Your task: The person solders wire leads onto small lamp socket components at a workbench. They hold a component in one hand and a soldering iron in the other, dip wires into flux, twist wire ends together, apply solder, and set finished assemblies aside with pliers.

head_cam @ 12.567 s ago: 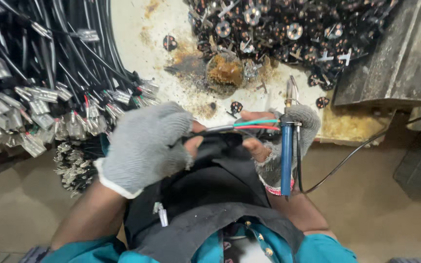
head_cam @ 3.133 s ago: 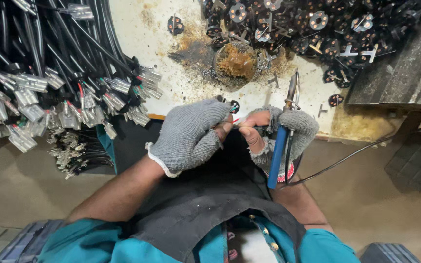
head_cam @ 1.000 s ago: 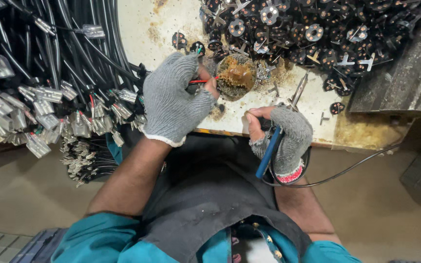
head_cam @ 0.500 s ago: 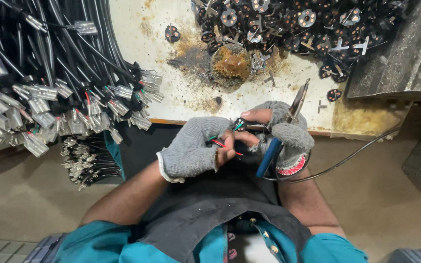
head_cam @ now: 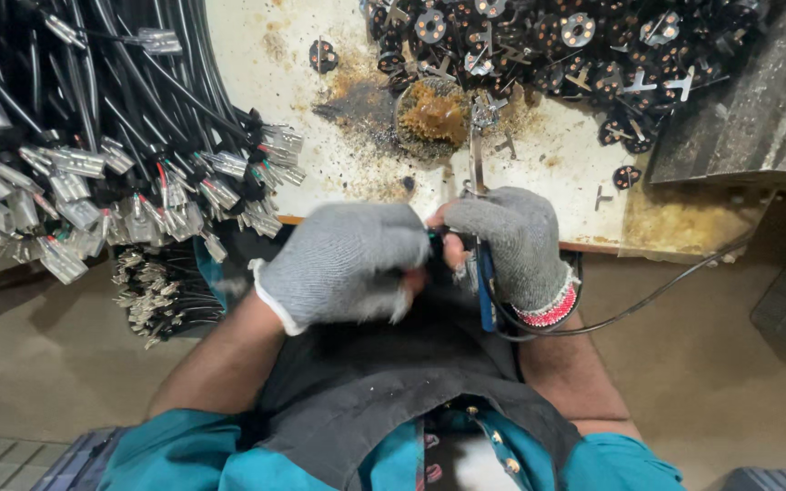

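Nearest, a dark apron point(head_cam: 384, 382) covers the lap over a teal shirt. Above it the left hand point(head_cam: 343, 264), in a grey knit glove, is curled and blurred; whatever its fingers pinch is hidden. Just beside it, the right hand point(head_cam: 516, 245), gloved alike, has its fingers wrapped around a soldering iron point(head_cam: 482, 227). The iron's blue handle sits low in the fist; its long axis runs almost straight away from the body, the metal tip pointing toward a brown, crusted tin point(head_cam: 434, 114) on the stained bench point(head_cam: 557, 164). Beyond lie black discs point(head_cam: 584, 41); far left, bundled black cables point(head_cam: 93, 136).
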The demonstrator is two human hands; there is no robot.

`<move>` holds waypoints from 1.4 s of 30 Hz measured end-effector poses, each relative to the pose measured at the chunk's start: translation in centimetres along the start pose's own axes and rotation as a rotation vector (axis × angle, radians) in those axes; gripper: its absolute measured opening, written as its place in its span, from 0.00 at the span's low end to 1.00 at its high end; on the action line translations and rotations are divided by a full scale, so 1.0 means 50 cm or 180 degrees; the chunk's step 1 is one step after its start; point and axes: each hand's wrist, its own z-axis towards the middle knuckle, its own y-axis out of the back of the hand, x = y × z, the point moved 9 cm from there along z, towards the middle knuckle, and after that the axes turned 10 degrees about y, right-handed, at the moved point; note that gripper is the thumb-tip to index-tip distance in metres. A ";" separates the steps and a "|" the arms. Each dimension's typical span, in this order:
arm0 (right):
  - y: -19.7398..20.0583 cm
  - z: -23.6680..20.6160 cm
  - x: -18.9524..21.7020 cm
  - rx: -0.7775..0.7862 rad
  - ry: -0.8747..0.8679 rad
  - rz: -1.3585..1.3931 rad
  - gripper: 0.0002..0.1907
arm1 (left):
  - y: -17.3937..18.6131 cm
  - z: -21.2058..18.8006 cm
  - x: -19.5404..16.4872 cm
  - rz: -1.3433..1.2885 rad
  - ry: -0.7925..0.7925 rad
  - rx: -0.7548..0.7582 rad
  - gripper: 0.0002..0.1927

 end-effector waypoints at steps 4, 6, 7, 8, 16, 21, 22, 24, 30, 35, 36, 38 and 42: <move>0.005 0.012 0.022 -0.0258 0.0235 -0.0383 0.10 | 0.023 0.011 0.037 0.0718 0.0283 -0.0925 0.11; 0.007 0.013 0.015 -0.0325 0.0114 -0.0409 0.14 | 0.025 0.011 0.043 0.0746 0.0249 -0.1217 0.10; 0.008 0.012 0.010 -0.0340 0.0044 -0.0413 0.16 | 0.024 0.009 0.043 0.0718 0.0199 -0.1298 0.10; 0.004 0.011 0.009 -0.0254 0.0049 -0.0437 0.16 | 0.025 0.007 0.043 0.0691 0.0157 -0.1388 0.10; -0.006 0.008 0.002 -0.0129 0.0167 -0.0475 0.16 | 0.015 0.009 0.042 0.0843 0.0074 -0.1257 0.10; -0.009 0.005 0.005 -0.0117 0.0178 -0.0571 0.17 | 0.015 0.008 0.039 0.0936 0.0046 -0.1411 0.08; -0.008 0.005 0.005 -0.0118 0.0174 -0.0577 0.17 | 0.014 0.008 0.038 0.0981 0.0041 -0.1436 0.07; -0.008 0.006 0.007 -0.0143 0.0205 -0.0570 0.17 | 0.010 0.010 0.039 0.1072 0.0069 -0.1433 0.07; -0.003 0.013 0.022 -0.0189 0.0314 -0.0589 0.16 | 0.007 0.011 0.035 0.1215 0.0103 -0.1486 0.06; -0.004 -0.039 -0.021 0.0146 -0.0767 0.0466 0.18 | 0.009 0.013 0.033 0.1225 0.0115 -0.1459 0.05; 0.014 -0.040 0.002 -0.0094 -0.0280 0.0334 0.21 | 0.010 0.014 0.033 0.1201 0.0102 -0.1443 0.06; 0.023 -0.051 0.031 -0.0199 0.0426 -0.0057 0.24 | 0.012 0.011 0.036 0.1141 0.0111 -0.1402 0.07; 0.004 -0.073 0.033 -0.0191 0.1015 -0.0352 0.18 | 0.014 0.007 0.042 0.0946 0.0054 -0.1273 0.11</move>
